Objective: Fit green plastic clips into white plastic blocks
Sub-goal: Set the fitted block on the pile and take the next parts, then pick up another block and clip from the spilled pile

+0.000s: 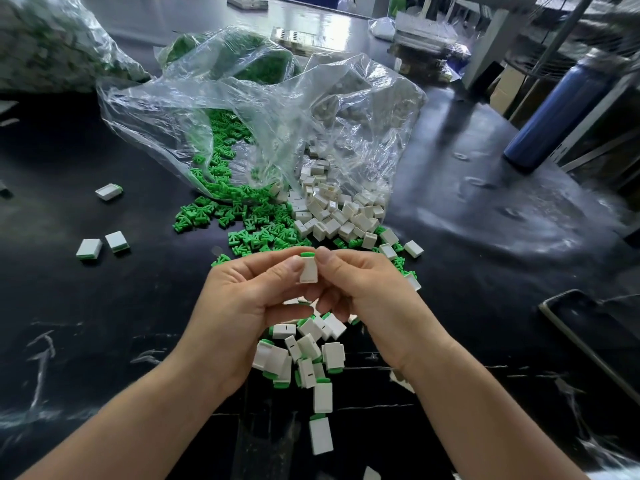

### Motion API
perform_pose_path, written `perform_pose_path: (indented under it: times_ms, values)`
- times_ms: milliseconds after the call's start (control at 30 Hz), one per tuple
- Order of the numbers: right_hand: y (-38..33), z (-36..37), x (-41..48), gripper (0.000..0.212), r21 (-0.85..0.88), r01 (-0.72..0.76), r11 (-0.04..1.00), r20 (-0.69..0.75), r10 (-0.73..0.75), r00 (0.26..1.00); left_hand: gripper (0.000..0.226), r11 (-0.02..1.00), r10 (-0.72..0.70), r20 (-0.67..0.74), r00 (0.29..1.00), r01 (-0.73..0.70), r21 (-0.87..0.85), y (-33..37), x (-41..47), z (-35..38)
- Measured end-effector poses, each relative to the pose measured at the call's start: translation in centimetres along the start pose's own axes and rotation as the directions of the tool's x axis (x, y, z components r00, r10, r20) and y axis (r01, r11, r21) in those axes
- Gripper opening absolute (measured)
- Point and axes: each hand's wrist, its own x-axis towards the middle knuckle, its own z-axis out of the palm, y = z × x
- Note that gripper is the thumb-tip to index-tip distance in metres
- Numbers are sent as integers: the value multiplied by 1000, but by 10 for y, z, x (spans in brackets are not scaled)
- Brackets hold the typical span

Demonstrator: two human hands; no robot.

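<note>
Two hands, the left hand (pixel 242 299) and right hand (pixel 367 289), pinch one white block (pixel 308 271) topped by one green clip (pixel 307 254). Three finished blocks (pixel 109 191) lie at left. One blue bottle (pixel 554 109). The loose clips (pixel 242 216) are too many to count.

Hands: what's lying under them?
A pile of assembled blocks lies on the black table. The left hand and right hand cover its far part.

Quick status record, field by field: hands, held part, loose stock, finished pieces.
left hand: pinches white block
right hand: pinches the same block
green clip: showing at that block's top end
loose clips: pile spilling from clear bag, beyond hands
loose blocks: pile right of loose clips
finished pieces: heap on table under the hands
</note>
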Motion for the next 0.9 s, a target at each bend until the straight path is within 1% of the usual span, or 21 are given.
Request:
perform_pose_path:
  times_ms: [100, 167, 300, 400, 500, 600, 667, 700, 733, 800, 867, 900]
  values:
    - [2, 1, 1, 28, -51, 31, 998, -13, -32, 999, 32, 1000, 10, -7, 1000, -10, 23, 1, -1, -2]
    - [4, 1, 2, 27, -85, 46, 995, -28, -49, 998, 26, 999, 21, -40, 999, -19, 50, 3, 0, -3]
    - [4, -6, 3, 22, -145, 70, 987, -76, -81, 994, 10, 995, 68, -202, 977, -52, 82, 10, 12, -17]
    - [4, -12, 4, 20, -207, 69, 976, -84, -88, 993, 23, 993, 77, -326, 942, -44, 108, 16, 21, -32]
    - [6, -14, 5, 20, -313, 59, 948, -72, -86, 994, 25, 983, 91, -384, 919, -22, 181, 17, 27, -42]
    - [8, -14, 4, 23, -454, 60, 889, -23, -79, 997, 25, 959, 133, -432, 892, -6, 282, 14, 33, -49]
    - [8, -14, 3, 21, -536, 56, 842, 21, -53, 998, 23, 918, 182, -446, 877, 11, 396, 11, 36, -52]
    - [8, -14, 2, 16, -567, 51, 822, 43, -33, 999, 22, 893, 204, -441, 874, 19, 451, 10, 37, -53]
    - [7, -14, 1, 12, -589, 49, 807, 63, -14, 998, 20, 867, 223, -430, 875, 24, 498, 9, 38, -53]
    - [7, -14, 1, 11, -607, 50, 793, 89, 5, 996, 19, 808, 260, -405, 876, 32, 588, 8, 36, -54]
    - [7, -14, 2, 11, -602, 48, 797, 71, -6, 997, 18, 728, 292, -375, 880, 50, 684, 8, 33, -53]
    - [7, -15, 2, 11, -599, 50, 800, 53, -23, 998, 17, 672, 304, -359, 882, 68, 737, 8, 32, -52]
